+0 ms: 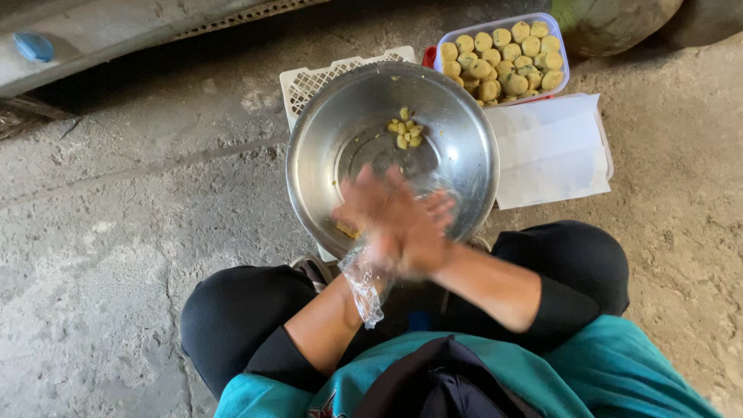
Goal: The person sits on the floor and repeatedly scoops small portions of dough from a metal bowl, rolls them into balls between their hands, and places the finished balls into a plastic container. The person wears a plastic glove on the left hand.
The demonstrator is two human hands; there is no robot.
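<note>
The left hand and right hand are pressed palm to palm, blurred, over the near rim of the steel bowl; whatever lies between them is hidden, so its long axis cannot be told. A thin clear plastic glove hangs at the left wrist. Yellow dough bits lie inside the bowl, toward its far wall. Beyond the bowl sits a clear tub of round dough balls, with a white crate under the bowl, on a rough concrete floor
</note>
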